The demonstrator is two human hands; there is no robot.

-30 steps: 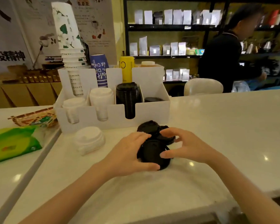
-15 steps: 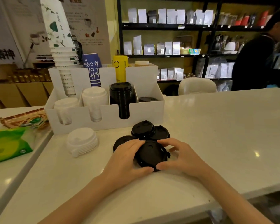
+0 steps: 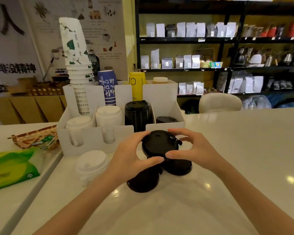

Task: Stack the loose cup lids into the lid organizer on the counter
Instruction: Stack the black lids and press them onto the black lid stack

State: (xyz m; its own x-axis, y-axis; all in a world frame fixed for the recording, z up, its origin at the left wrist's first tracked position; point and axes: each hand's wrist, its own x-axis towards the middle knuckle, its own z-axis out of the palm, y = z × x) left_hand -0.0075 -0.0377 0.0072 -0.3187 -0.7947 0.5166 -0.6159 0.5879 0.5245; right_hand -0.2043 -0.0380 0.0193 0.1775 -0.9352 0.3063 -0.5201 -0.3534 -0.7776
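both hands grip one black lid [image 3: 159, 143] by its rim, left hand [image 3: 131, 156] and right hand [image 3: 193, 150], lifted just before the lid organizer [image 3: 95, 136]. two more black lids [image 3: 143, 181] lie below on the surface [image 3: 236, 150], partly hidden by the held lid; the surface is open to the right. organizer slots hold white lids [image 3: 109, 114], a black lid stack [image 3: 137, 114] and a low black lid [image 3: 165, 119]. loose white lids [image 3: 92, 164] sit left.

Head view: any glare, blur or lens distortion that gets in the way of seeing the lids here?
Head view: wide-angle bending bows the shelves and the stacked paper cups near the edges; small bright ceiling reflections dot the glossy counter; the black lid held between the left hand and the right hand is sharp enough, though its dark surface hides detail.
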